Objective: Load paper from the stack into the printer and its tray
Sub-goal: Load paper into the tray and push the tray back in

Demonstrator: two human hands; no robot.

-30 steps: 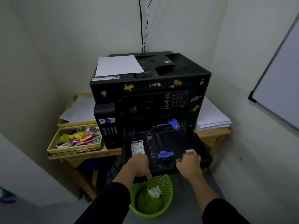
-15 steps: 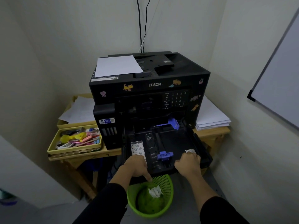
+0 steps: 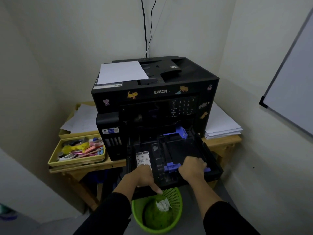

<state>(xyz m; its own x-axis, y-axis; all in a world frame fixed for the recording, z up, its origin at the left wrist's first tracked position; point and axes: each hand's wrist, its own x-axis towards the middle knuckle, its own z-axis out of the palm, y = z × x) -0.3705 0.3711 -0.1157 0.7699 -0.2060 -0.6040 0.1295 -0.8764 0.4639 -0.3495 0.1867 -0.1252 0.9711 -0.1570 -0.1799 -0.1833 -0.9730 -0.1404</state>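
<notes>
A black Epson printer point(image 3: 157, 92) stands on a wooden table, with one white sheet point(image 3: 121, 73) lying on its top left. Its black paper tray point(image 3: 179, 148) is pulled out toward me and holds no paper; blue guides show inside it. My left hand point(image 3: 142, 177) rests on the tray's front left edge, one finger pointing down over the rim. My right hand point(image 3: 192, 167) is inside the tray near the front, fingers curled on the blue front guide point(image 3: 171, 167). The stack of white paper point(image 3: 220, 124) lies on the table to the right of the printer.
A green mesh waste basket point(image 3: 157, 211) with crumpled paper sits on the floor under the tray. Yellow trays point(image 3: 76, 160) with pens and clutter, plus loose sheets point(image 3: 83, 119), fill the table's left. Walls close in on both sides; a whiteboard point(image 3: 291, 82) hangs on the right.
My right hand has moved from the tray's front right edge to the left and into the tray, onto the blue front guide. My left hand has stayed on the front left edge.
</notes>
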